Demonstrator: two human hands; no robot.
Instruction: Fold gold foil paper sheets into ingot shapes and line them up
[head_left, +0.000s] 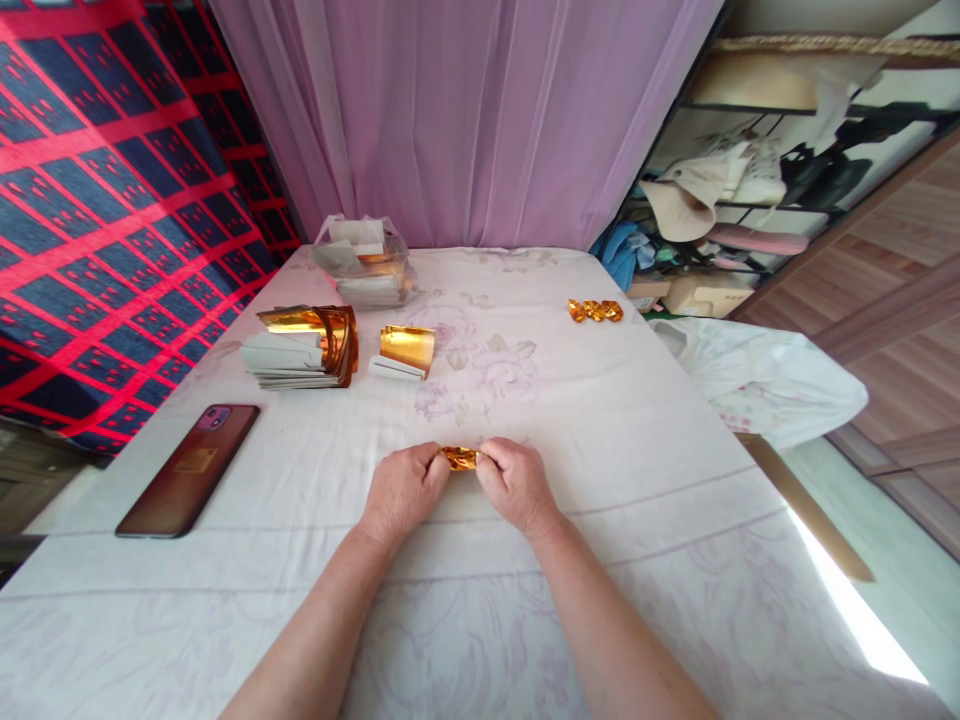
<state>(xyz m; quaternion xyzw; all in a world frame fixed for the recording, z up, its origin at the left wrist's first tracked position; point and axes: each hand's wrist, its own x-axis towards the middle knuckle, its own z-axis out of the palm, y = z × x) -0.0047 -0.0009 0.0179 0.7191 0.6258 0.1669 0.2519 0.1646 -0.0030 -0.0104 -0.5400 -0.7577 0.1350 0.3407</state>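
Note:
Between my hands, low over the cloth-covered table, is a crumpled piece of gold foil paper. My left hand pinches its left end and my right hand its right end, thumbs on top. The fingertips hide both ends. Ahead and a little left lies a small curled pile of gold foil paper with pale backing. Farther left stands a thicker bent stack of the same sheets. Several folded gold foil pieces sit in a row toward the right far edge.
A clear plastic bag with more sheets stands at the far left of the table. A phone lies face down at the left. Beyond the right edge are a white plastic bag and a shelf rack with a cap. A purple curtain hangs behind.

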